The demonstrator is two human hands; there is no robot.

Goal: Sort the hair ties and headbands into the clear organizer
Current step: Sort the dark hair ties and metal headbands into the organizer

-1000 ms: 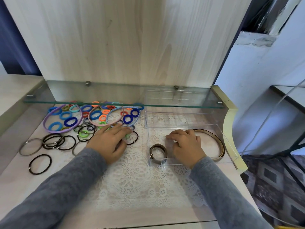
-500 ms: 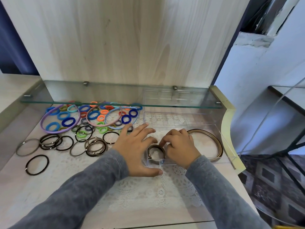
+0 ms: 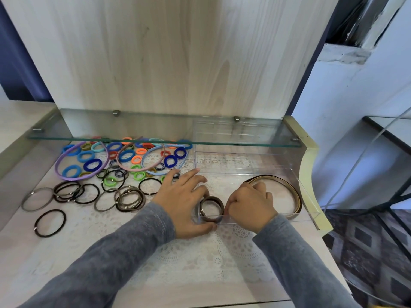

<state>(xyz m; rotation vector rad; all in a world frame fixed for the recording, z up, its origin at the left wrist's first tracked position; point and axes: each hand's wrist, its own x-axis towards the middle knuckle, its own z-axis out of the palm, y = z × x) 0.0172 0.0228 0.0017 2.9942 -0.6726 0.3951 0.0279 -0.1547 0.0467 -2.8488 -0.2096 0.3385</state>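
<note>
Brown hair ties (image 3: 211,209) (inside organizer (image 3: 244,162)), pinched by right hand (image 3: 251,205), beside left hand (image 3: 184,203).

Clear glossy plastic organizer (image 3: 307,196)

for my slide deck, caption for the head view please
Left hand and right hand flank brown hair ties inside the clear organizer, headbands at its right; loose ties outside.

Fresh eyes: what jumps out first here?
Both hands meet at the clear organizer's near-left corner: the left hand spread over its edge, the right hand pinching a brown hair-tie bundle inside. Back-left, bright hair ties and headbands lie under the glass shelf.
</note>
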